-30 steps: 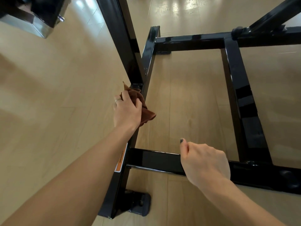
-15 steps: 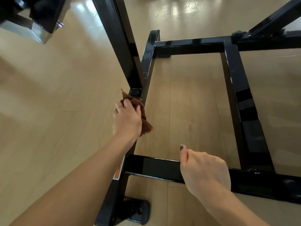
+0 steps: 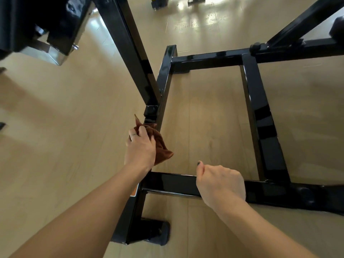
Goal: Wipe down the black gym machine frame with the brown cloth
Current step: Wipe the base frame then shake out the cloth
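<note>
Two bare hands work over the glossy black steel gym machine frame [image 3: 260,116], its long rails running away across the pale wood floor [image 3: 55,127]. Nearest, the right hand [image 3: 220,181] hovers over the near crossbar, fingers curled, holding nothing. Farther, the left hand [image 3: 140,148] clutches the crumpled brown cloth [image 3: 160,144] against the left rail.

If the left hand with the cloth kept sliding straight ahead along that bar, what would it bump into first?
Probably the bracket where the slanted post joins the base rail, just beyond the brown cloth in the left hand.
</note>
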`<state>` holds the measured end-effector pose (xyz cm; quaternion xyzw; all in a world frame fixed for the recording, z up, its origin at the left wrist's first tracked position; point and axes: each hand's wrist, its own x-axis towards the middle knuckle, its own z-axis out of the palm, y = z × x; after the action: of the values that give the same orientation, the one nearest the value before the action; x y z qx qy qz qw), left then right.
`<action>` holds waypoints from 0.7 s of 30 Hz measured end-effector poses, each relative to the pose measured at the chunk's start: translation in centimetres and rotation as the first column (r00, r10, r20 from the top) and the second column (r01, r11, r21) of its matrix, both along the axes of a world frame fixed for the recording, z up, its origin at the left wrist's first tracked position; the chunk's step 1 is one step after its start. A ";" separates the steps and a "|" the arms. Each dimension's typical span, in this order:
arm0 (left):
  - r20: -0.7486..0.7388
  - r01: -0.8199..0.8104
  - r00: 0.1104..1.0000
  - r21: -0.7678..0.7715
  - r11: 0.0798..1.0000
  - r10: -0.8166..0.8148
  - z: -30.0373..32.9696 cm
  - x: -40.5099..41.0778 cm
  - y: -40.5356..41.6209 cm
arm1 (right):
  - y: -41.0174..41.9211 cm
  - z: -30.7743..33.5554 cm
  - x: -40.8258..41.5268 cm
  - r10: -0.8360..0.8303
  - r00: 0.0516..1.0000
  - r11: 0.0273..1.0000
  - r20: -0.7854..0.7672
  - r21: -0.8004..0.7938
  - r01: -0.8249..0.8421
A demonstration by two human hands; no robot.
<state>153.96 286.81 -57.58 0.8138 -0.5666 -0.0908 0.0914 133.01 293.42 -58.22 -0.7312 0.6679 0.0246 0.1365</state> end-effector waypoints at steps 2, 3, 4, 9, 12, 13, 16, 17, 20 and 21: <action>-0.027 0.032 0.999 0.024 0.999 -0.031 0.7 0.7 2.6 | 0.0 0.3 -0.4 0.029 1.000 0.999 0.002 0.024 -0.029; -0.015 0.052 0.999 0.054 0.997 -0.052 0.9 1.2 3.8 | 0.0 0.3 -0.7 0.049 0.999 0.998 0.014 0.027 -0.050; 0.018 0.070 0.997 0.095 0.993 -0.072 1.1 1.8 4.9 | 0.1 0.3 -1.0 0.064 0.996 0.997 0.056 0.031 -0.066; 0.231 0.117 0.951 0.341 0.933 -0.203 3.5 2.3 7.0 | 0.2 2.8 -2.8 0.083 0.956 0.979 0.283 0.158 -0.131; 0.096 0.176 0.970 0.361 0.916 -0.224 6.2 -1.1 5.8 | 0.2 4.0 -5.1 0.068 0.929 0.998 0.364 -0.034 -0.060; -0.022 0.214 0.976 0.323 0.922 -0.219 7.0 -3.1 5.3 | -0.1 4.5 -6.1 0.039 0.927 0.996 0.374 -0.092 -0.005; -0.250 0.315 0.932 0.198 0.928 -0.262 9.0 -10.4 3.4 | -1.8 5.9 -9.1 -0.120 0.854 0.954 0.506 -0.178 0.240; -0.301 0.331 0.916 0.187 0.925 -0.267 9.6 -13.1 2.7 | -2.3 6.6 -10.2 -0.159 0.821 0.929 0.548 -0.199 0.313; -0.407 0.321 0.881 0.144 0.936 -0.240 10.7 -20.0 0.8 | -3.3 8.6 -13.3 -0.227 0.707 0.864 0.670 -0.197 0.464; -0.422 0.315 0.875 0.118 0.942 -0.239 10.9 -21.9 0.4 | -3.4 9.1 -14.3 -0.244 0.674 0.850 0.697 -0.180 0.494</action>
<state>132.02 287.21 -46.67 0.6928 -0.6360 -0.3195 0.1165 118.74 290.03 -49.09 -0.5516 0.7064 -0.3805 0.2278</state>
